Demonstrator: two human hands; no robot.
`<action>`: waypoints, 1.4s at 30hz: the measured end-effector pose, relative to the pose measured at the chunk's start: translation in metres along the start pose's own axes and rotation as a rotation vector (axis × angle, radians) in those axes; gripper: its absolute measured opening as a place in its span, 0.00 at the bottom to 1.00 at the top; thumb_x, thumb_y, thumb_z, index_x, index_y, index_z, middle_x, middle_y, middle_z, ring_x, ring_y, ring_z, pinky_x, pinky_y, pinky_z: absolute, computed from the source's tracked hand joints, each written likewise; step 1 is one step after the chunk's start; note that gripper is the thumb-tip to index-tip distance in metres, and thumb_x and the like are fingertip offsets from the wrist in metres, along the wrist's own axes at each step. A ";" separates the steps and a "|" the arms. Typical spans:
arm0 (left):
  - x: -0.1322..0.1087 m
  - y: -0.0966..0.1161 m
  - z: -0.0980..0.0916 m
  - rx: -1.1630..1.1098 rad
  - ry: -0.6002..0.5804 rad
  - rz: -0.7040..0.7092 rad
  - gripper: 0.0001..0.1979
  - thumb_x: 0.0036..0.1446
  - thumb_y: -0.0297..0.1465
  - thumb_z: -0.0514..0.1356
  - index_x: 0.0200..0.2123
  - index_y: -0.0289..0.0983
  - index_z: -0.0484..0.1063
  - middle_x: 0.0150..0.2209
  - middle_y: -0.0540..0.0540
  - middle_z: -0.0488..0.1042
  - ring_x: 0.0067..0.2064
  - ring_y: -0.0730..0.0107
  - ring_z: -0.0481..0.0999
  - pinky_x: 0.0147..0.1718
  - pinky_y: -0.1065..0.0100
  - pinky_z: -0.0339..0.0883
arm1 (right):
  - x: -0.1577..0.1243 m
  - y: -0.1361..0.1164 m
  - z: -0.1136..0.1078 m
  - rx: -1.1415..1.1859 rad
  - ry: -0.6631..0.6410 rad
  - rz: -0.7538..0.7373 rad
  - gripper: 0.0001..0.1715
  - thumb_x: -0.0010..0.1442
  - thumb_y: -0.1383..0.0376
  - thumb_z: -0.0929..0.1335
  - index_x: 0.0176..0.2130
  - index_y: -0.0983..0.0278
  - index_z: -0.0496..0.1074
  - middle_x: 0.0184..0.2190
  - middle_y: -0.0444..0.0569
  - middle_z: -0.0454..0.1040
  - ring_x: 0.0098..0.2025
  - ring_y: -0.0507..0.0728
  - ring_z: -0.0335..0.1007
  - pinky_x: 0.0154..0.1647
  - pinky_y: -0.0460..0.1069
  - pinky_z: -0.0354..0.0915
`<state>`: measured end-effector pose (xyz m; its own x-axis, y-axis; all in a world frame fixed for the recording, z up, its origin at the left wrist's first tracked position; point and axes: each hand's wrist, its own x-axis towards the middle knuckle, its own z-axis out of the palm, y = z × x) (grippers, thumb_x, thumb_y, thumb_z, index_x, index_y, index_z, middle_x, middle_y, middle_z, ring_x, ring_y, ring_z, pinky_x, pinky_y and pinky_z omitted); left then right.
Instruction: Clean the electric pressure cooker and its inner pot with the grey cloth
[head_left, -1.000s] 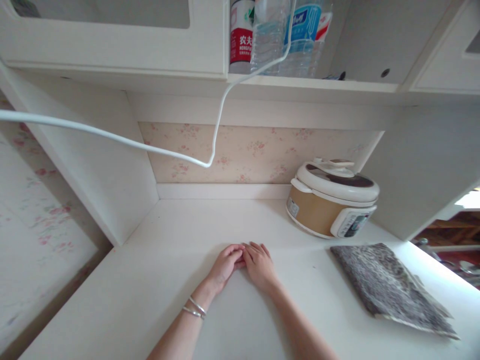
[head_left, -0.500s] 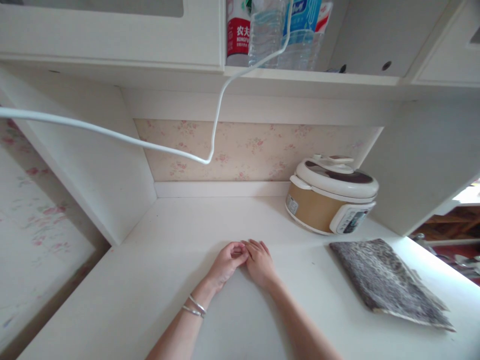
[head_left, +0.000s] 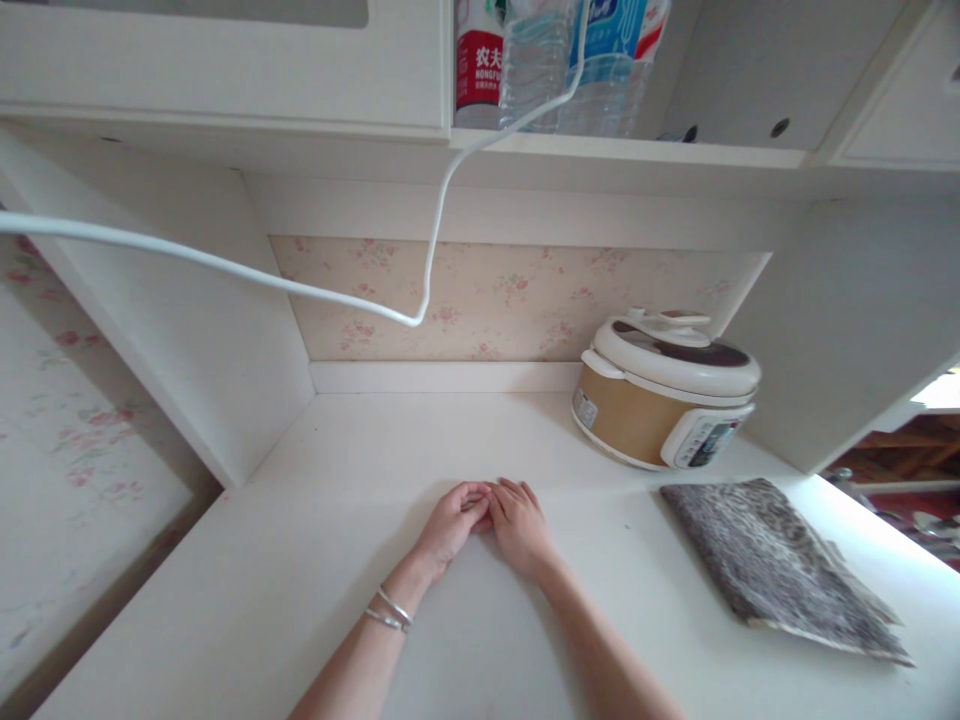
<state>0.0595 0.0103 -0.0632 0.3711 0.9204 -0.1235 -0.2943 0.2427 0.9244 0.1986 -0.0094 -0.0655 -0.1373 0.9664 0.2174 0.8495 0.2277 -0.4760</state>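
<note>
My left hand (head_left: 451, 525) rests on the white countertop (head_left: 322, 560) with its fingers curled and the thumb bent in towards them. Nothing shows inside the curl. Two silver bangles (head_left: 388, 608) circle the left wrist. Beside it, my right hand (head_left: 519, 525) lies palm down on the same surface, fingers stretched forward. The left fingertips touch the inner side of the right hand, where the contact is partly hidden.
A gold and white electric cooker (head_left: 667, 390) stands at the back right. In front of it lies a folded grey mottled cloth (head_left: 780, 565). A white cable (head_left: 337, 297) hangs across the view. Bottles (head_left: 536, 70) and a blue package (head_left: 609, 40) occupy the shelf above.
Both hands stay together in the same place. The left thumb and fingertips have shifted very slightly against the right hand, and the view has moved a touch.
</note>
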 end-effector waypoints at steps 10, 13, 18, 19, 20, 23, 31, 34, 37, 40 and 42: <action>0.002 -0.004 -0.001 -0.024 0.006 -0.010 0.12 0.50 0.31 0.65 0.39 0.35 0.73 0.39 0.42 0.74 0.40 0.68 0.74 0.41 0.65 0.70 | 0.000 0.001 0.002 -0.012 0.006 -0.008 0.24 0.68 0.63 0.52 0.50 0.59 0.70 0.50 0.49 0.72 0.59 0.57 0.58 0.63 0.57 0.44; 0.003 -0.006 -0.003 -0.023 0.005 -0.006 0.11 0.50 0.29 0.65 0.39 0.34 0.73 0.38 0.42 0.74 0.40 0.68 0.74 0.41 0.65 0.70 | 0.000 0.001 0.002 0.005 0.008 0.004 0.24 0.68 0.62 0.51 0.50 0.59 0.70 0.50 0.49 0.72 0.59 0.56 0.58 0.63 0.57 0.44; 0.003 -0.005 -0.002 -0.024 0.014 -0.015 0.10 0.49 0.27 0.64 0.38 0.34 0.73 0.38 0.43 0.75 0.40 0.69 0.74 0.40 0.67 0.70 | 0.000 -0.001 0.001 0.022 0.009 0.009 0.24 0.68 0.62 0.51 0.50 0.60 0.70 0.50 0.49 0.72 0.59 0.57 0.58 0.63 0.57 0.44; 0.003 -0.004 -0.002 -0.022 0.016 -0.015 0.10 0.49 0.26 0.64 0.38 0.34 0.73 0.38 0.43 0.75 0.40 0.69 0.74 0.40 0.67 0.70 | 0.000 -0.001 0.001 0.026 0.010 0.013 0.24 0.68 0.62 0.51 0.50 0.60 0.70 0.50 0.49 0.72 0.59 0.57 0.58 0.63 0.57 0.44; 0.002 -0.004 -0.002 -0.019 0.017 -0.014 0.10 0.49 0.25 0.64 0.38 0.34 0.73 0.37 0.43 0.75 0.39 0.69 0.74 0.40 0.67 0.70 | 0.000 -0.001 0.001 0.029 0.009 0.016 0.24 0.68 0.61 0.51 0.50 0.60 0.70 0.50 0.49 0.72 0.59 0.57 0.58 0.63 0.57 0.44; 0.002 -0.002 -0.001 -0.015 0.021 -0.016 0.11 0.48 0.24 0.63 0.38 0.34 0.73 0.37 0.43 0.75 0.39 0.68 0.74 0.40 0.66 0.70 | 0.000 -0.002 0.000 0.031 0.005 0.020 0.24 0.69 0.61 0.51 0.50 0.60 0.70 0.51 0.48 0.72 0.59 0.57 0.58 0.63 0.57 0.44; 0.002 0.000 0.000 -0.035 0.022 -0.026 0.10 0.50 0.30 0.64 0.37 0.33 0.73 0.38 0.40 0.76 0.39 0.66 0.75 0.41 0.63 0.70 | -0.001 -0.002 -0.001 -0.003 -0.016 -0.005 0.23 0.68 0.62 0.52 0.50 0.58 0.70 0.53 0.46 0.71 0.60 0.56 0.56 0.63 0.57 0.42; 0.002 -0.001 0.000 -0.029 0.027 -0.026 0.11 0.49 0.30 0.64 0.37 0.33 0.73 0.39 0.40 0.75 0.40 0.66 0.75 0.40 0.64 0.70 | -0.001 -0.001 -0.001 -0.011 -0.022 -0.021 0.22 0.68 0.63 0.52 0.50 0.57 0.70 0.53 0.45 0.70 0.60 0.55 0.56 0.63 0.57 0.42; 0.002 0.000 -0.001 -0.037 0.012 -0.027 0.11 0.49 0.29 0.64 0.38 0.32 0.73 0.40 0.39 0.75 0.40 0.66 0.74 0.41 0.64 0.70 | -0.001 -0.001 0.000 0.001 -0.008 -0.005 0.22 0.68 0.62 0.52 0.50 0.57 0.70 0.53 0.45 0.71 0.60 0.56 0.57 0.63 0.57 0.43; 0.001 0.001 -0.001 -0.042 0.009 -0.028 0.10 0.49 0.27 0.64 0.37 0.32 0.73 0.39 0.40 0.76 0.40 0.67 0.75 0.41 0.64 0.70 | -0.001 -0.001 0.000 0.015 0.000 0.000 0.23 0.68 0.62 0.52 0.50 0.57 0.70 0.52 0.44 0.71 0.60 0.56 0.57 0.63 0.57 0.43; 0.001 0.002 0.000 -0.047 0.014 -0.033 0.10 0.49 0.26 0.64 0.37 0.32 0.73 0.39 0.40 0.76 0.39 0.67 0.75 0.41 0.64 0.70 | -0.002 -0.001 -0.001 0.015 -0.009 -0.004 0.22 0.68 0.62 0.52 0.49 0.57 0.70 0.53 0.44 0.71 0.60 0.56 0.57 0.63 0.57 0.42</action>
<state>0.0592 0.0116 -0.0619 0.3688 0.9158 -0.1589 -0.3231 0.2865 0.9019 0.1980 -0.0114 -0.0647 -0.1455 0.9664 0.2119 0.8409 0.2336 -0.4882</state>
